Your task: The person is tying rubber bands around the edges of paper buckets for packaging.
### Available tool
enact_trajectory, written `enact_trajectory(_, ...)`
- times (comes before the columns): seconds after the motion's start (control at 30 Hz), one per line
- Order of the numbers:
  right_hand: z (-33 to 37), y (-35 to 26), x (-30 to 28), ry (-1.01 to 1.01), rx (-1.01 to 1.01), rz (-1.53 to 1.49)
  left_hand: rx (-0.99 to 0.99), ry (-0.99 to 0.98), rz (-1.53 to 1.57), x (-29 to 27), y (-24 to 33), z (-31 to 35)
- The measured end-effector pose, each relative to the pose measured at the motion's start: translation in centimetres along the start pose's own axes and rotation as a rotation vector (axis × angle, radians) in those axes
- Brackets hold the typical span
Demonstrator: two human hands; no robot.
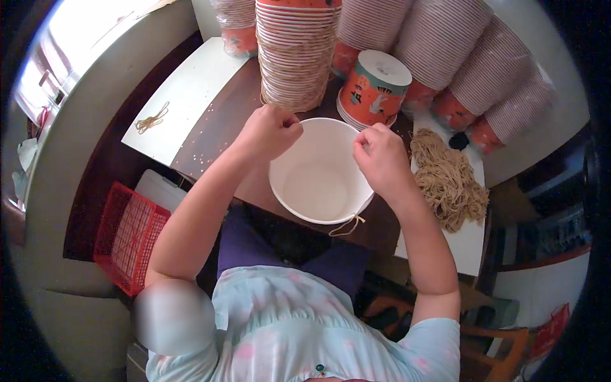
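Observation:
A white paper bucket point(321, 181) stands with its mouth up on the dark table in front of me. At its near right rim hangs a knotted loop of beige cord point(347, 227). Above the far left rim, my left hand point(273, 132) is closed, thumb and fingers pinched together. My right hand point(385, 159) is pinched shut by the right rim. What either hand holds, if anything, is too small or hidden to make out.
A tall stack of buckets point(296, 63) with cords stands behind, beside upturned orange printed buckets point(374, 92). Wrapped bucket stacks point(439, 38) line the back right. A heap of beige cords point(449, 181) lies at right, a few cords point(153, 119) at left. A red basket point(130, 235) sits lower left.

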State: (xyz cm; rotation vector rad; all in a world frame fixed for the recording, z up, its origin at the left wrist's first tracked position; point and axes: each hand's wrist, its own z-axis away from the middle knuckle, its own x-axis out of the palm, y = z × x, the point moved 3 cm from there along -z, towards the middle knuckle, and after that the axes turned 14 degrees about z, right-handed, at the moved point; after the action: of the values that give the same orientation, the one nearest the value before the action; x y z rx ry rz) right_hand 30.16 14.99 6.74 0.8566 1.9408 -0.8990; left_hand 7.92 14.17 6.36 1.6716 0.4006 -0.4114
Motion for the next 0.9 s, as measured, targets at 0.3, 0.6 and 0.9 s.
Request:
enact_trajectory(0.3,-0.08,-0.06,0.06,0.059,-0.019,0.040,0.013,-0.001,-0.095,0.06,0.64,0.20)
enact_trajectory(0.6,-0.30,-0.12,0.07,0.020,-0.003,-0.002,-0.017,0.000,0.079,-0.17,-0.10,0.27)
enact_trajectory(0.9,-0.12,-0.34,-0.08,0.033,-0.021,0.026,0.024,-0.011,-0.073,-0.04,0.43,-0.15)
